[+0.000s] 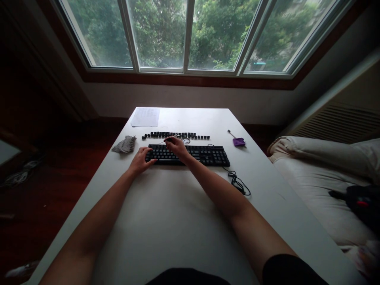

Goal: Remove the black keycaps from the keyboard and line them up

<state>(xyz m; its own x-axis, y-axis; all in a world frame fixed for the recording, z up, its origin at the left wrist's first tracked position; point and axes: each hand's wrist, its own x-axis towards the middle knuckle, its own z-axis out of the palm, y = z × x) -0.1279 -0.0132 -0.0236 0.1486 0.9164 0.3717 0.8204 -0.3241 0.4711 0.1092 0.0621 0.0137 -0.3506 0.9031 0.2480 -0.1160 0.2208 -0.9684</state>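
A black keyboard (202, 155) lies across the white table in front of me. My left hand (141, 160) holds its left end, the fingers at the back corner and the thumb along the front edge. Over the upper left part of the keys, my right hand (175, 145) is closed in a pinch. Something small and dark shows at its fingertips, too small to name. Behind the keyboard stand loose black keycaps (190, 135) in uneven rows. A clear, looped object (186, 141) lies just behind my right hand, partly hidden.
A crumpled grey cloth (124, 145) lies left of the keyboard, and papers (145, 117) at the far left corner. On the right are a small brush (233, 133), a purple cloth (239, 142) and the coiled cable (237, 184). A sofa (308, 182) stands beside the white table (178, 221).
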